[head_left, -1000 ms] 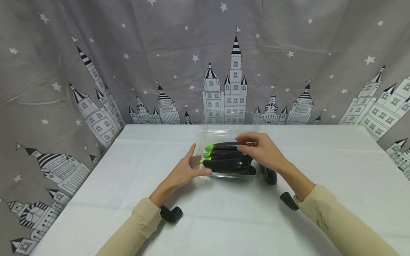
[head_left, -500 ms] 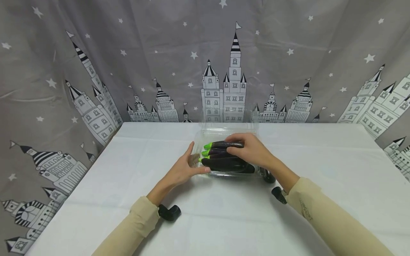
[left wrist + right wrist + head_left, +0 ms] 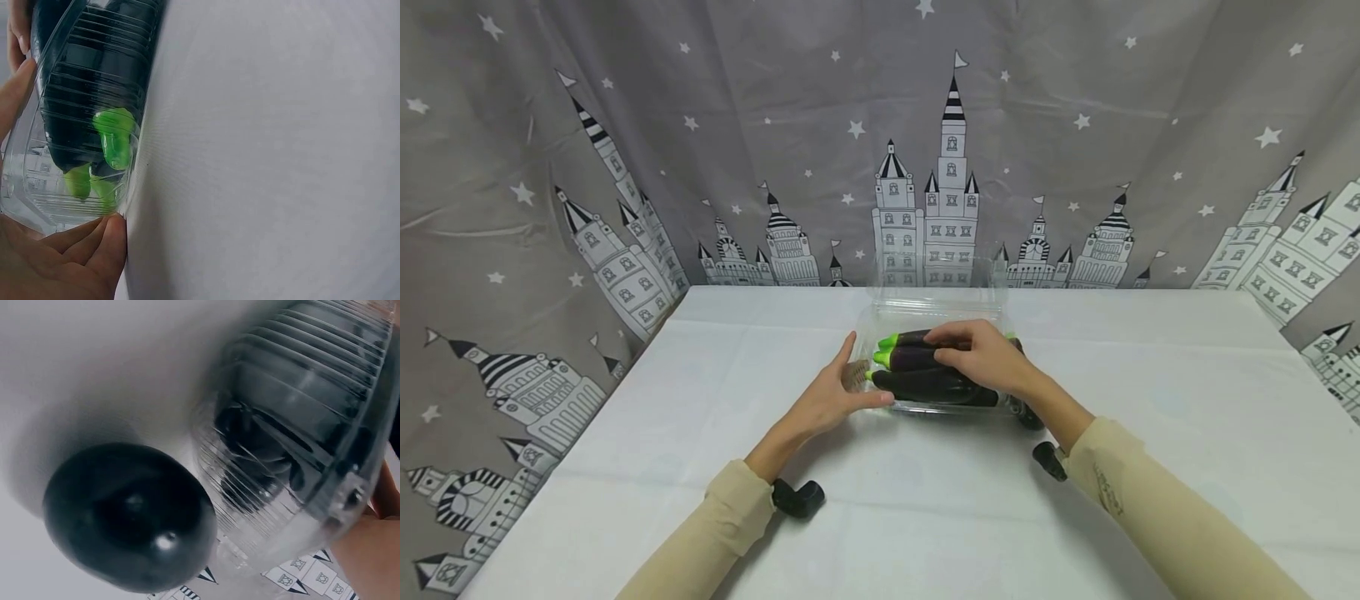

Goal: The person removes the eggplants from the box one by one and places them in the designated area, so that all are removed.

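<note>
A clear plastic clamshell container (image 3: 936, 304) stands on the table with its lid raised at the back. Several dark eggplants (image 3: 925, 386) with bright green stems lie side by side in it, stems to the left. My left hand (image 3: 827, 396) holds the container's left end, thumb at the front rim; the left wrist view shows its fingers against the ribbed end wall. My right hand (image 3: 981, 354) reaches in from the right and grips an eggplant (image 3: 910, 359) near the back, partly covering it. Another eggplant (image 3: 131, 519) lies outside, beside the container's right end.
The table has a white cloth (image 3: 925, 508). Behind it hangs a grey curtain (image 3: 775, 100) printed with castles and stars. Black wrist-worn devices (image 3: 799, 500) sit at both cuffs.
My right hand moved left and down onto the eggplants. The eggplant near the back shifted slightly, and its neighbour's stem became hidden. My left hand stayed at the container's end.
</note>
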Demonstrator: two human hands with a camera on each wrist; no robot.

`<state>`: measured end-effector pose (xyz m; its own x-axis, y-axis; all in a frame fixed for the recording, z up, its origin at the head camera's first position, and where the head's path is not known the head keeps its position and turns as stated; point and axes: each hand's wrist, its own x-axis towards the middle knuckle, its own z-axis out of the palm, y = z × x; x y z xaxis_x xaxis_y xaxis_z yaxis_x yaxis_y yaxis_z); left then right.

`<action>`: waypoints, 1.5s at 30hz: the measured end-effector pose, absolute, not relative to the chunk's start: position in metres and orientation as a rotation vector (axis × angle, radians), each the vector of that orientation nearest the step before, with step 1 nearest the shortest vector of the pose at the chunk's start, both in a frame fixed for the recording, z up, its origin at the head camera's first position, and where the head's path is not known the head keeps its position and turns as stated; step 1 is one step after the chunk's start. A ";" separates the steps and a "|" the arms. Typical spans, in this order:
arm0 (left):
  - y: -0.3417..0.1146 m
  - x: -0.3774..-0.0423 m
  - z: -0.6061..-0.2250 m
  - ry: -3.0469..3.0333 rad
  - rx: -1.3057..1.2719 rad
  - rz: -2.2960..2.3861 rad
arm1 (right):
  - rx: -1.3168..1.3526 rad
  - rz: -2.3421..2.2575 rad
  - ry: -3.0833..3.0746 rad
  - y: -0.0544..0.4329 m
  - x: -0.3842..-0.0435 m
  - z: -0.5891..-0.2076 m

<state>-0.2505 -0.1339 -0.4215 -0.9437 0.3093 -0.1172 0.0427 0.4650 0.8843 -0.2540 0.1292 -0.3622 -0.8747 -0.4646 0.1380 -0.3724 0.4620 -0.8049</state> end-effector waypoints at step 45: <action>-0.133 -0.247 -0.418 2.398 0.321 1.526 | -0.672 -1.302 2.655 0.131 -0.256 -0.364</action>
<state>-0.2471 -0.1326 -0.4184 -0.9360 0.3327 -0.1152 0.0365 0.4171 0.9081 -0.2558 0.1308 -0.3639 -0.8961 -0.4337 0.0948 -0.3405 0.5344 -0.7736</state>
